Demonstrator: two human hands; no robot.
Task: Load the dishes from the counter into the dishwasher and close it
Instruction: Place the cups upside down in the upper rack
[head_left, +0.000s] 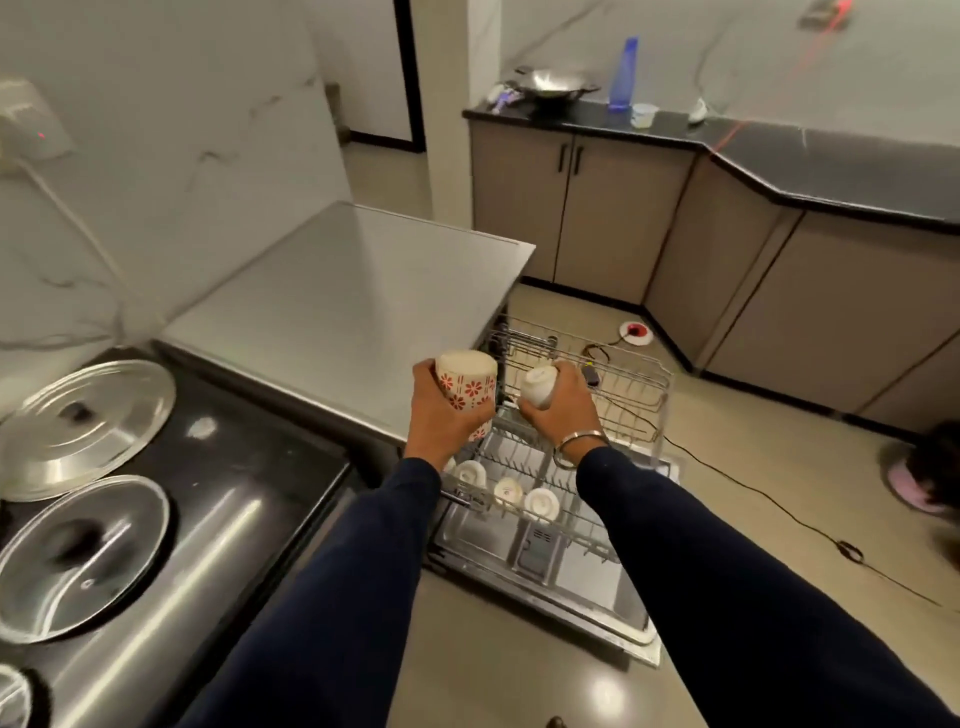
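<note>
Meanwhile, steel lids (83, 423) lie beside the dishwasher (358, 291).

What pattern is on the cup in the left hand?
Red flowers on white, on the cup; head view.

- My left hand (441, 415) covers the lower part of the red-flowered cup (466, 382).
- The glass lid (13, 696) is cut off at the bottom left edge.
- I cannot identify the blurred pink object (917, 475) at the right edge.
</note>
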